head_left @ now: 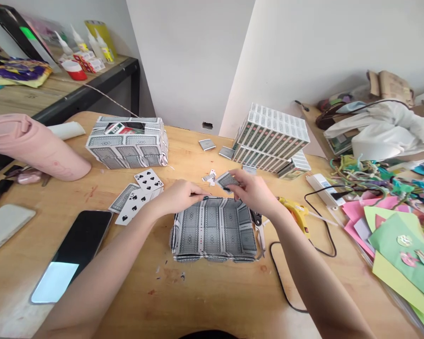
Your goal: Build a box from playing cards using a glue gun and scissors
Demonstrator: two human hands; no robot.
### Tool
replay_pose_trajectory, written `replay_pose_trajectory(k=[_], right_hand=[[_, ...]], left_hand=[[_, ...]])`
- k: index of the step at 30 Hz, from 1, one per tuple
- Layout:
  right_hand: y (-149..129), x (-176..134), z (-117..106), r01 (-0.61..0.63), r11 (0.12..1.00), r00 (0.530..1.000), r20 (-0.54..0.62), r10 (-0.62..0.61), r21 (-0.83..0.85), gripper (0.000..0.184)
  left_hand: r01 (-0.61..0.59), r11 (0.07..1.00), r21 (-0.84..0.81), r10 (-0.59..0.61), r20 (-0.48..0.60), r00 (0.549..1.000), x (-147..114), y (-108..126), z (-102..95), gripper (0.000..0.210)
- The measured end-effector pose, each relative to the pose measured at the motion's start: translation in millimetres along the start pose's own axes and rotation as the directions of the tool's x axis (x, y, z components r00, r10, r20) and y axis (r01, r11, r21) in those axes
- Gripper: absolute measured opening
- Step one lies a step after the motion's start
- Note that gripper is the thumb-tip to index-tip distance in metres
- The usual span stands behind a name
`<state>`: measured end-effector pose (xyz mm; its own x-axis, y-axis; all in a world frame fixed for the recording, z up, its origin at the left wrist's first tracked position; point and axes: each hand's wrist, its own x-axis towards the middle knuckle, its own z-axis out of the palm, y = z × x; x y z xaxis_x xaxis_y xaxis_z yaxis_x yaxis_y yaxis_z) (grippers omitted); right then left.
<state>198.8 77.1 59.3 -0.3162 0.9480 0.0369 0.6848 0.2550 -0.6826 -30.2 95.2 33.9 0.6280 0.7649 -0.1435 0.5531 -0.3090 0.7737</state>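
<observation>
On the stained wooden table [205, 301], against white walls [191, 56], your left hand [182, 195] pinches the tray's [212, 226] far rim; your right hand [249, 188] pinches a card [224, 181]

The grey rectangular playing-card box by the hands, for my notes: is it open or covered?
Open: the grey rectangular playing-card box shows its inner floor and walls, with no lid.
</observation>
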Motion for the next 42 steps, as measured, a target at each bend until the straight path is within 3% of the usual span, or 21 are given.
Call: replay_pose_trajectory(k=[5,13,18,24,30,42], right_hand=[[-11.7,-4.9,2.4,0.138,0.974,0.988,0.087,-0.124,-0.179,0.023],[-17.6,-2.6,6.8,0.16,0.941,0.977,0.182,-0.109,-0.299,0.028],[-23.0,-2.0,4.2,0.144,0.921,0.982,0.164,-0.089,-0.362,0.027],[-21.3,-1.3,-2.3,0.15,0.925,0.979,0.186,-0.088,-0.349,0.027],[-20.1,-3.0,-6.4,0.116,0.935,0.988,0.138,-0.073,-0.336,0.027],[-31.3,1.0,4.4,0.143,0.926,0.969,0.242,-0.058,-0.349,0.025]], left_hand=[[-0.031,0.999,-0.016,0.031,-0.023,0.999,1.2,-5.4,4.8,0.026],[-0.049,0.999,-0.021,0.048,-0.03,0.998,2.2,-10.3,6.0,0.027],[-0.074,0.997,-0.009,0.074,-0.035,0.997,2.2,-8.6,5.5,0.026],[-0.072,0.997,-0.009,0.071,-0.029,0.997,0.2,-4.7,3.8,0.026],[-0.053,0.999,0.01,0.053,-0.016,0.998,-0.6,-1.6,2.3,0.027],[-0.089,0.996,0.016,0.09,-0.039,0.995,1.0,-8.1,4.7,0.024]])
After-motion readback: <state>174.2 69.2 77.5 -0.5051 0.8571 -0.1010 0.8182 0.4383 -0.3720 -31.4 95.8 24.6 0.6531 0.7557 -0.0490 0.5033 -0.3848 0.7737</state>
